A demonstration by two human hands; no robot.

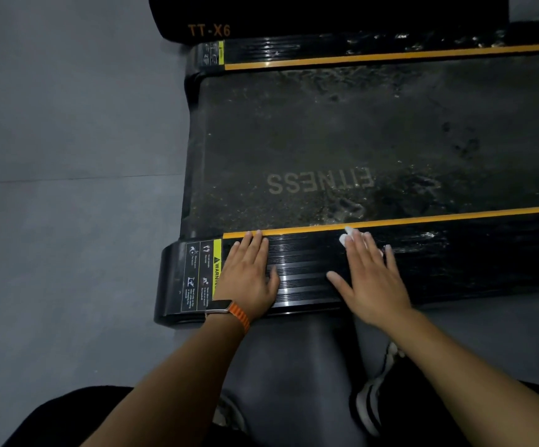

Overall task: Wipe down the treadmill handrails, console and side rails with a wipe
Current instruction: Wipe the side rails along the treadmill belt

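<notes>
left hand (251, 275): flat, palm down | right hand (369, 276): flat, fingers spread

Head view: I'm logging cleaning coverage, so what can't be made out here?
Wipe: mostly hidden under the right hand; only a white corner shows.
Near side rail: cut off by the right edge.
Warning label: print too small, partly under the left hand.
Console, handrails: outside the frame.

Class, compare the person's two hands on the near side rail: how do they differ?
The left hand rests on the bare side rail; the right hand presses a white wipe. The left wrist wears an orange-strapped watch; the right wrist is bare. Both lie flat, fingers straight.
</notes>
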